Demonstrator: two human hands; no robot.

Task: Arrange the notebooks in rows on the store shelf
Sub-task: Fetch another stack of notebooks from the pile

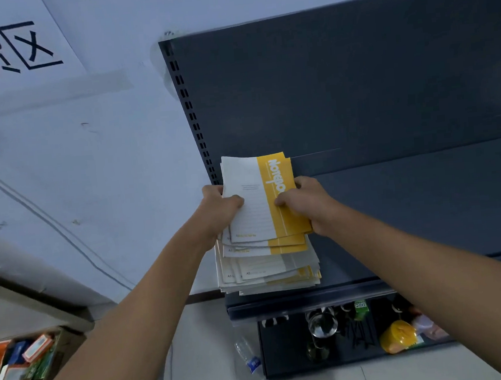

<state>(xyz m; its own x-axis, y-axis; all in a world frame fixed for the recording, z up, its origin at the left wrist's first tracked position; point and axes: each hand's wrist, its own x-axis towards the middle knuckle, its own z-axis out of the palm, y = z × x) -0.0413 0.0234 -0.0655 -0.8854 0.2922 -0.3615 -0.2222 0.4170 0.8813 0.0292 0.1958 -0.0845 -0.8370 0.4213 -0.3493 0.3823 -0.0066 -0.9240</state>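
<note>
Now your left hand [220, 206] and right hand [301, 199] each grip a side of the top few yellow-and-white notebooks [262, 198], above the loose stack [268, 267] at the dark shelf's [411, 206] left end. You seem mid-lift, so next carry them right and lay a fresh row squarely.

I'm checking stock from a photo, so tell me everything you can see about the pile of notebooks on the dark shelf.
The pile of notebooks is an uneven, fanned stack of thin paper-covered books, white with a yellow band down the right side and faint ruled lines. It lies flat at the left end of the dark shelf, near its front edge. The left hand and right hand grip the uppermost copies by their side edges, thumbs on top.
</note>
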